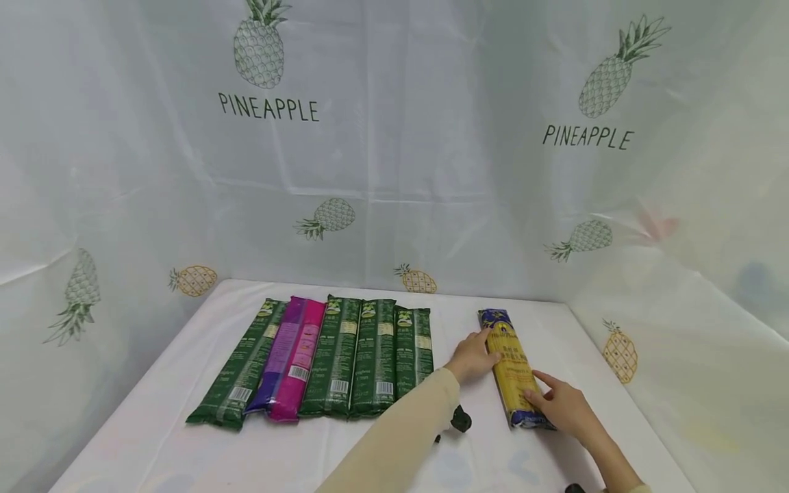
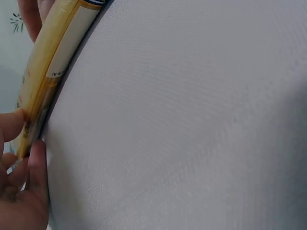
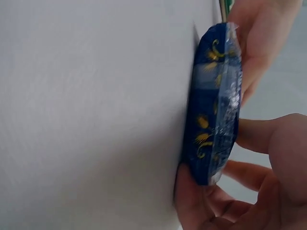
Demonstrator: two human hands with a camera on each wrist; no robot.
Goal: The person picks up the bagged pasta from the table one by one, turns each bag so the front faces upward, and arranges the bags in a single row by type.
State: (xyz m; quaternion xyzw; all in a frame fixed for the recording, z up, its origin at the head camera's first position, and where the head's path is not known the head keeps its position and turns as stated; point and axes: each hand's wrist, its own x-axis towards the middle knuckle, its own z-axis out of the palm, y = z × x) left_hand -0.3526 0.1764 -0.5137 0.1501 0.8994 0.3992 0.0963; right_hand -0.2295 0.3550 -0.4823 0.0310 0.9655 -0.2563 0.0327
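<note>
"Position first: where did the yellow packet [image 1: 511,366] lie?"

"On the right side of the white table [image 1: 592,342], pointing lengthwise away from the person, with its far end slanted a little to the left. Both ends were blue, and gold figures decorated the near one."

"And the left hand [image 1: 471,357]?"

"That one pinched the packet's left edge, toward the far end. The left wrist view showed the thumb on the upper face and a finger low against the side, right by the table."

"So a narrow grip. What about the right hand [image 1: 559,405]?"

"Narrow too, holding the same packet by its right edge, close to the near end. The thumb pressed the upper face, and a fingertip sat at the lower edge."

"Was the packet raised at all?"

"I couldn't tell; its underside was hidden."

"What else lay about?"

"Off to the left, well apart from the yellow one, a row lay side by side: a green packet [image 1: 237,373] outermost, then a pink-and-purple packet [image 1: 292,359], then three more green packets [image 1: 374,356]. A cream sleeve [image 1: 394,431] partly covered the near end of the last one, and a small black object [image 1: 460,419] showed just beside that sleeve."

"And behind everything?"

"A pale curtain [image 1: 431,137], printed with pineapples and the word PINEAPPLE."
</note>
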